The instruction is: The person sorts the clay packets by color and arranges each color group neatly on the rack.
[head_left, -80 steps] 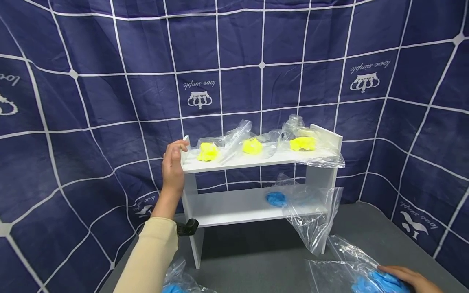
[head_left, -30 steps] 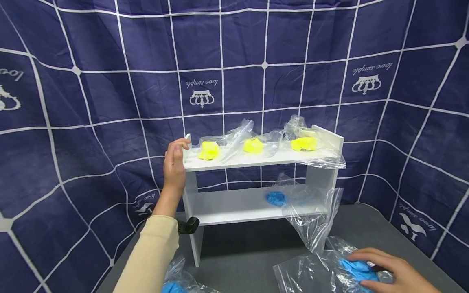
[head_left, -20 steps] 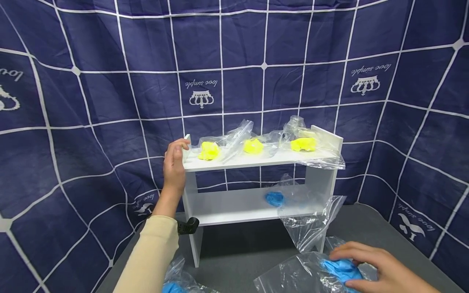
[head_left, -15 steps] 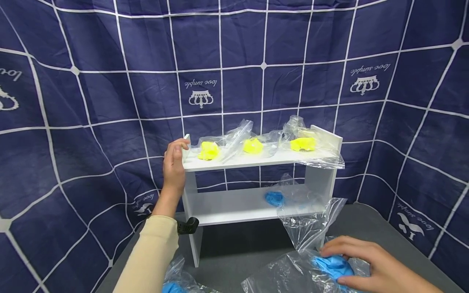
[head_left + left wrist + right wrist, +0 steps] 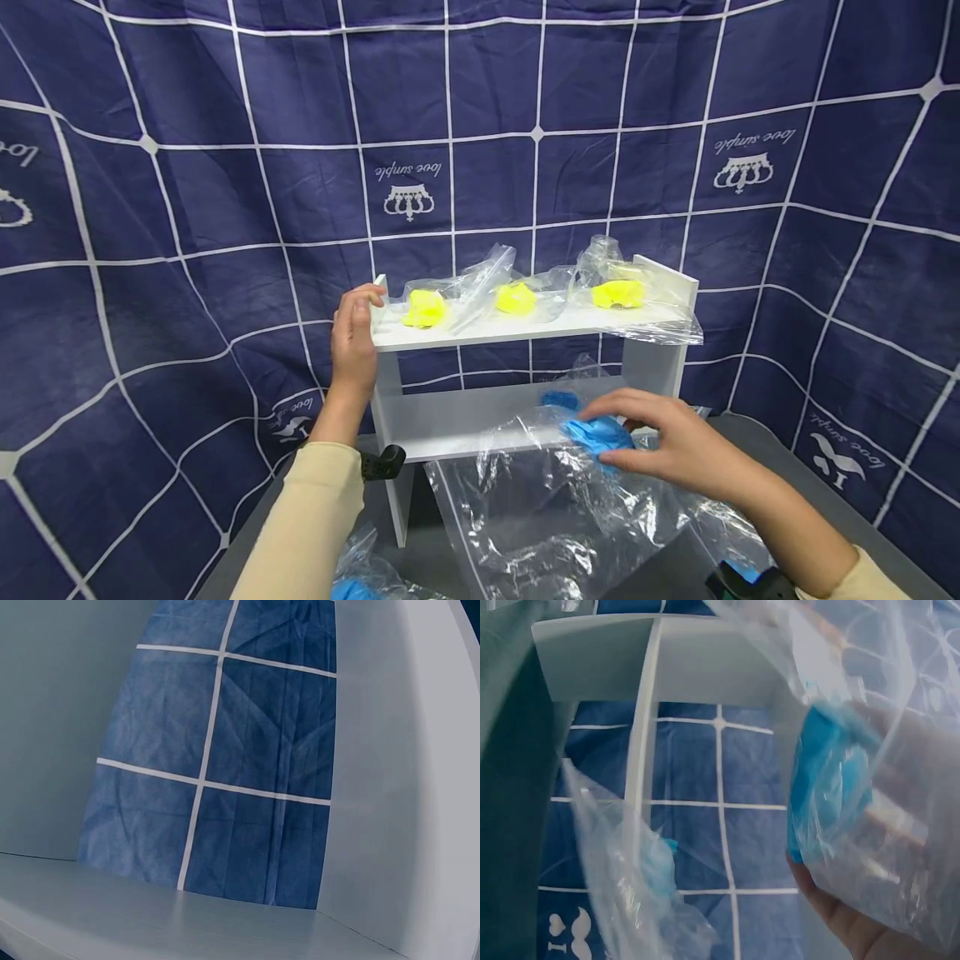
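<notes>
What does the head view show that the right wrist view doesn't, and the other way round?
Head only: left hand on the left end of the white shelf, yellow bundles on its top board, a blue bundle at bottom left.
Right wrist only: no extra object I can make out, just a close side look at the clear bag round the held blue bundle.
Both: right hand, held blue bundle, another blue bundle on the lower board, white shelf, navy curtain.

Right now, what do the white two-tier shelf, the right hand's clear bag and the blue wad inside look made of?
White two-tier shelf: probably painted or laminated board, smooth satin; flat panels, straight edges, core unseen.
Clear bag: thin glossy plastic film; see-through, sharp creases, white glints.
Blue wad: perhaps thin rubber or plastic sheet; crumpled folds, finish masked by the bag.
</notes>
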`<state>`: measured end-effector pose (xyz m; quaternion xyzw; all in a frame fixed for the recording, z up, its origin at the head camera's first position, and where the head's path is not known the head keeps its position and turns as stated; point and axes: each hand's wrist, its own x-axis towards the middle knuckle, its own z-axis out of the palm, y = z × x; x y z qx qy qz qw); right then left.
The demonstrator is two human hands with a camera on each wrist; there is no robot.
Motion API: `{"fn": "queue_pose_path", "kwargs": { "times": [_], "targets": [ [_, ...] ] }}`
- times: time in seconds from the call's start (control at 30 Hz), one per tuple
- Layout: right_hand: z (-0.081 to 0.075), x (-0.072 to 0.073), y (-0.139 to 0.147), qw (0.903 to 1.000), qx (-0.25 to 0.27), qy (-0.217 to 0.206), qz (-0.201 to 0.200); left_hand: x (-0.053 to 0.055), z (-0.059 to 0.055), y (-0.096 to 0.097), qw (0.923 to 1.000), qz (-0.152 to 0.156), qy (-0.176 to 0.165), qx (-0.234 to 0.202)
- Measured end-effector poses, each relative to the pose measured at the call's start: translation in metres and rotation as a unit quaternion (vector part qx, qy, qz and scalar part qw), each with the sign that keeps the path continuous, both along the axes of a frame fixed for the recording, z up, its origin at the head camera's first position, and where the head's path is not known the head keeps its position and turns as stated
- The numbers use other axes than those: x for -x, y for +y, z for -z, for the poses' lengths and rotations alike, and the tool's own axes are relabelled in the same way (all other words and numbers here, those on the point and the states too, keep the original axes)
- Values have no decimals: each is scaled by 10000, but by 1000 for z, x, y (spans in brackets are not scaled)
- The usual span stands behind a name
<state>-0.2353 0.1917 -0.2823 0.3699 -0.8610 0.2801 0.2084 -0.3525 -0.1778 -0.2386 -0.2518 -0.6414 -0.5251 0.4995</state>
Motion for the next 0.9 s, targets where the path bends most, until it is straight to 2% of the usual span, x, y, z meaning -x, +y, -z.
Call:
{"fn": "queue_pose_path", "kwargs": {
  "times": [0.07,0.13,0.27,0.4,0.53,0.73,0.9],
  "targets": [
    [-4,13,-8,9993,55,-226,291,0,-1,0,10000,-15,7,17],
    [-7,27,-14,9979,114,-360,526,10,3,-4,10000,-40,39,30],
    [-7,55,-26,9922,219,-649,1042,10,4,-5,10000,-71,19,39],
    [-1,81,-33,9843,240,-854,1527,9,3,-6,9999,-103,11,33],
    [11,102,-32,9787,120,-758,1903,9,4,-6,10000,-51,29,-23],
    [30,118,-22,9719,-93,-681,2250,9,4,-5,10000,-5,9,-18],
    [38,122,-17,9675,-308,-622,2432,10,4,-4,10000,-41,34,23]
  ]
}}
